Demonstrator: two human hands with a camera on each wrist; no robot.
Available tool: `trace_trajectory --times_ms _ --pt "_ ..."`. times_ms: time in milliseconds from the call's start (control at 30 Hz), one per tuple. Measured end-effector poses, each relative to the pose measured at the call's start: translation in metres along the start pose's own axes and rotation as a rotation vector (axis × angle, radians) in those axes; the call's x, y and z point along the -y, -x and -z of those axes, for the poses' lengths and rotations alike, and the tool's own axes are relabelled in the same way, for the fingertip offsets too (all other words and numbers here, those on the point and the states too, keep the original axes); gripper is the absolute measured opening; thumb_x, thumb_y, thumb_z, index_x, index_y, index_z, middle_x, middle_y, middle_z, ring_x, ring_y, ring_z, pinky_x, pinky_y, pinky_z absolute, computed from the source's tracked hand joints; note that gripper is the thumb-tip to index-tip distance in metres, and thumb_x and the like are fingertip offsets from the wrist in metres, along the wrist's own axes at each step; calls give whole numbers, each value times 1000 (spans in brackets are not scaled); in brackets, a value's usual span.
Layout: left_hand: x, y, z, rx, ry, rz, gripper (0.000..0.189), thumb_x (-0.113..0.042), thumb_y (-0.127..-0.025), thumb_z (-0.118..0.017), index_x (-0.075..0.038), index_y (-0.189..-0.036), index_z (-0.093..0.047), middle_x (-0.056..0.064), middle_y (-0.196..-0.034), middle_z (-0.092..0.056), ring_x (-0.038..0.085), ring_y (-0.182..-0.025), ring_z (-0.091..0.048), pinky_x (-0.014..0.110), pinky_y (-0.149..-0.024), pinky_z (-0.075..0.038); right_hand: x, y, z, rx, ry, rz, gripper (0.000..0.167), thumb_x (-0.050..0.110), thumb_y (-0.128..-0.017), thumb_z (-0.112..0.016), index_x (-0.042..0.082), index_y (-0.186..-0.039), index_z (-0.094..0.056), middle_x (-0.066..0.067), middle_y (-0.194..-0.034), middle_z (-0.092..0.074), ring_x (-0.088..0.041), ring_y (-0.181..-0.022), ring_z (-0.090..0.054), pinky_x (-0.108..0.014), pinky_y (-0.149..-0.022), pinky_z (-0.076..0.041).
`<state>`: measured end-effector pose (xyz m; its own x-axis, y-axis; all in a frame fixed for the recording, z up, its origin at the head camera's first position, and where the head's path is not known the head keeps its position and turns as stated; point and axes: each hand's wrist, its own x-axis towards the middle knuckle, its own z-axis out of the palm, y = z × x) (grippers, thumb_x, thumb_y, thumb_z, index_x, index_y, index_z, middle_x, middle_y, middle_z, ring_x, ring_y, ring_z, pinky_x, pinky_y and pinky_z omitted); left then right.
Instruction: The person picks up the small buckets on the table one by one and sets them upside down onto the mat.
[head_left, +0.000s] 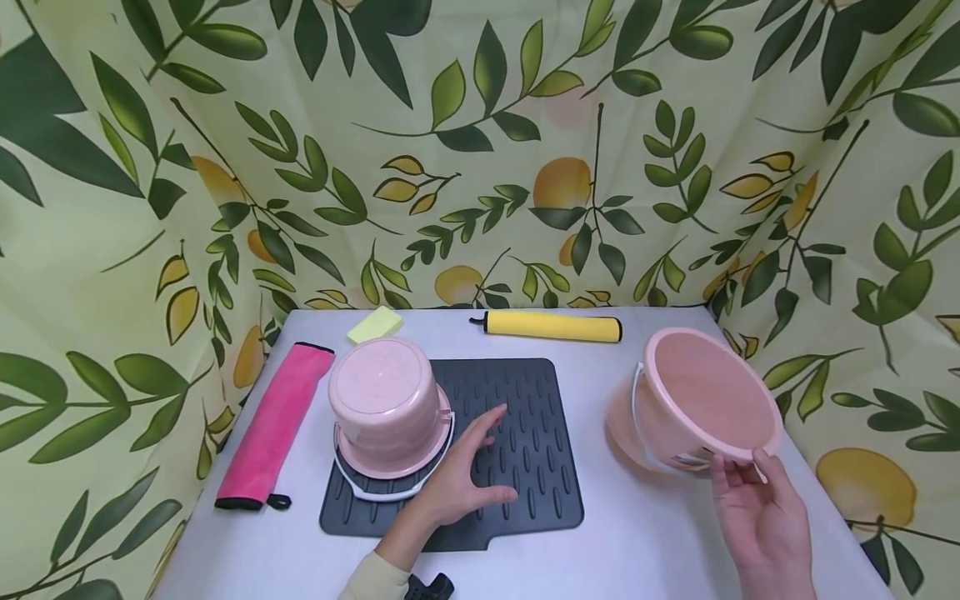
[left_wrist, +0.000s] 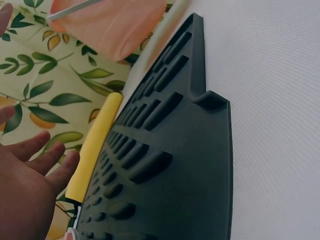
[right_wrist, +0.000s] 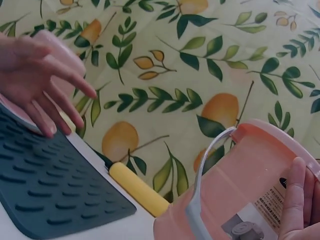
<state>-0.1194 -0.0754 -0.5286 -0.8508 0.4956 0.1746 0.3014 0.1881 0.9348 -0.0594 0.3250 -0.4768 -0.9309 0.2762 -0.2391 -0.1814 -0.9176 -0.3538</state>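
1. You seem to be in the middle of handling the large pink bucket [head_left: 705, 392]: it sits at the right side of the counter [head_left: 607, 542], tilted, its mouth turned up and toward you.
2. Your right hand [head_left: 761, 508] grips its near rim, thumb and fingers pinching the edge; whether the base touches down, you cannot tell from here.
3. Your left hand [head_left: 468, 475] holds nothing; its fingers spread loosely above the dark ridged mat [head_left: 521, 454].
4. The small pink bucket [head_left: 386, 392] stands upside down on the mat's left part, just beside that hand, its white handle [head_left: 390, 497] looping toward you.
5. The next move likely calls for a firm rim hold and the left hand steadying the large bucket's far side, minding its swinging handle [right_wrist: 197, 195].
6. Room is tightest on the right, where bucket and hand are near the counter's edge and the patterned cloth [head_left: 847, 275].
7. Leftward, a bare strip separates bucket from mat; the yellow tube [head_left: 553, 326] lies beyond the mat, along the back edge.
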Motion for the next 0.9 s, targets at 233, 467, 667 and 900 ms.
trace_trajectory --times_ms 233,467,667,900 --pt "2 -2 0 -3 36 -5 107 -49 -89 -88 -34 -173 -24 5 -176 -29 41 -156 -35 53 -125 -36 -19 7 -5 56 1 -74 33 9 -115 -49 19 -147 -49 -10 -119 -59 -23 -104 -66 -33 -96 -59" --pt "3 -6 -3 -28 42 -5 112 -29 -84 -94 -30 -173 -25 7 -175 -31 27 -157 -34 49 -125 -37 -30 10 -12 178 -48 -134 24 8 -116 -43 8 -137 -53 -14 -116 -61 -27 -100 -65 -36 -93 -60" --pt "6 -11 -7 -38 42 -7 122 -24 -81 -96 -28 -175 -19 4 -178 -25 25 -160 -29 49 -126 -36 -38 14 -13 271 -95 -185 26 10 -117 -38 3 -137 -54 -16 -120 -62 -30 -101 -65 -37 -93 -60" --pt "5 -12 -14 -57 74 26 126 -13 -79 -97 -27 -176 -17 6 -179 -21 41 -158 -32 61 -125 -32 -47 19 -18 302 -120 -219 28 10 -117 -37 1 -136 -57 -14 -124 -60 -28 -103 -64 -36 -94 -59"
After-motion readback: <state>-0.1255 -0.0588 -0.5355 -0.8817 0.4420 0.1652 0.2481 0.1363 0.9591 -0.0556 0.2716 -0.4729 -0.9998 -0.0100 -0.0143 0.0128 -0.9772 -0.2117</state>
